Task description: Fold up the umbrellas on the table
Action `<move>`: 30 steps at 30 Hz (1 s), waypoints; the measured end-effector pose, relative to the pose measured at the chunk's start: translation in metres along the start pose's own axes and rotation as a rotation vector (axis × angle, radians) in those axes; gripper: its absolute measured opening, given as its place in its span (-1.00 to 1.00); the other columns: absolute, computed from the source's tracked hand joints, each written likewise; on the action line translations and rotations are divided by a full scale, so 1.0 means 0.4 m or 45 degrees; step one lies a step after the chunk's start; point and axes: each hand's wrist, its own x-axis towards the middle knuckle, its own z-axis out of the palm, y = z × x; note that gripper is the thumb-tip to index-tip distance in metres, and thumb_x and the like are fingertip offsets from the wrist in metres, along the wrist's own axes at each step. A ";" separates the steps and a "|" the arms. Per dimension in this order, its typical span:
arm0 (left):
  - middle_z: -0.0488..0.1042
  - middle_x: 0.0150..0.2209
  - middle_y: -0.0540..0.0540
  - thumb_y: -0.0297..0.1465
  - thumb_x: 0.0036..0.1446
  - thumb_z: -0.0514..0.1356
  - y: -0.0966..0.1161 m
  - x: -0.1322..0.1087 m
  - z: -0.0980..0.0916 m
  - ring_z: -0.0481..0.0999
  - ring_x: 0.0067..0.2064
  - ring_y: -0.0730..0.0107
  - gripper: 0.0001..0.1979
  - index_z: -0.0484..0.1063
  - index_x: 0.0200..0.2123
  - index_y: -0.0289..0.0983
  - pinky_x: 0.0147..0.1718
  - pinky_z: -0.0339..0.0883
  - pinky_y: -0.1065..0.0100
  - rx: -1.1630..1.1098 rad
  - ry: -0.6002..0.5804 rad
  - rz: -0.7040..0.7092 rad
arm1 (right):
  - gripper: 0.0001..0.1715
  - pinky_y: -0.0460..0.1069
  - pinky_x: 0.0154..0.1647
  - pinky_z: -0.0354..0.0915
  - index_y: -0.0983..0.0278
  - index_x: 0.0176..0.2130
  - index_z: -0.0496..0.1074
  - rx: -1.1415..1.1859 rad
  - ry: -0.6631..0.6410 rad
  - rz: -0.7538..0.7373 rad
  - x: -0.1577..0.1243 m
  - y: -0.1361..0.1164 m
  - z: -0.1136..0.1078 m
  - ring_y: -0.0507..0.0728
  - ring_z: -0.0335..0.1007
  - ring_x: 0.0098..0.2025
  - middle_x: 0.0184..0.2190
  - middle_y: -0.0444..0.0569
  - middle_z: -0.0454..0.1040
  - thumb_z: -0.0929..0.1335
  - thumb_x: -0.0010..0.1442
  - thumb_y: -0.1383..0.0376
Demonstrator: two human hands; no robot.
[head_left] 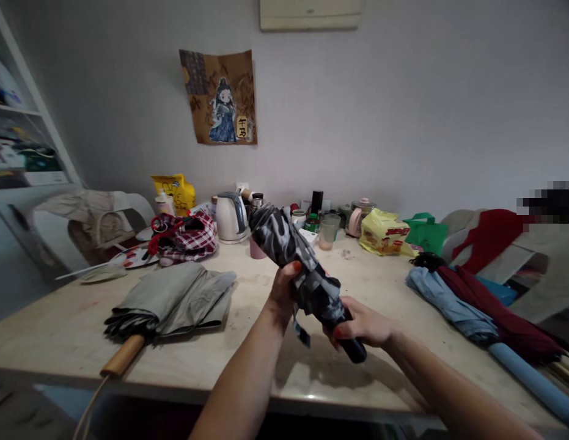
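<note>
A folded umbrella [307,269] with a black, grey and white pattern is held in the air above the table, tilted with its top toward the far left. My left hand [284,287] is wrapped round the middle of its canopy. Lower down, my right hand [360,324] grips it at the black handle [354,348]. A loose strap [302,333] dangles beneath the canopy. To the left lies a grey-beige umbrella [174,299], loosely folded, its wooden handle [123,356] toward the near edge. On the right rest a light blue umbrella [449,302] and a dark red umbrella [499,311].
Along the back of the pale table [247,324] stand a white kettle [230,219], a glass [329,231], a pink-handled pot [359,217] and a yellow bag [384,233]. A plaid cloth bag [192,238] sits at the back left. Chairs flank both sides.
</note>
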 end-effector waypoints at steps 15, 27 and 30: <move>0.53 -0.52 -0.08 -0.28 -0.34 0.50 -0.035 0.029 0.035 0.46 -0.53 0.41 -0.57 0.52 -0.39 -0.41 -0.46 0.34 0.38 0.108 0.028 -0.205 | -0.74 -0.09 -0.41 0.24 0.22 -0.12 0.49 -1.283 0.588 -0.547 -0.029 -0.169 0.005 0.01 0.22 -0.36 -0.21 -0.02 0.36 0.35 0.15 0.35; 0.52 -0.54 -0.12 -0.40 -0.23 0.46 -0.060 0.038 0.044 0.44 -0.58 0.44 -0.73 0.52 -0.46 -0.44 -0.55 0.33 0.44 0.050 0.140 -0.321 | -0.94 -0.09 -0.42 0.19 0.24 -0.33 0.31 -1.101 0.934 -0.495 0.008 -0.211 0.051 0.03 0.27 -0.45 -0.49 -0.14 0.39 0.27 0.18 0.29; 0.46 -0.57 -0.04 -0.43 -0.07 0.36 -0.066 0.035 0.055 0.41 -0.58 0.44 -0.86 0.51 -0.46 -0.41 -0.57 0.35 0.44 0.148 0.144 -0.259 | -0.86 -0.09 -0.44 0.18 0.24 -0.33 0.30 -1.156 0.959 -0.563 0.030 -0.258 0.101 0.02 0.26 -0.46 -0.50 -0.14 0.39 0.29 0.22 0.22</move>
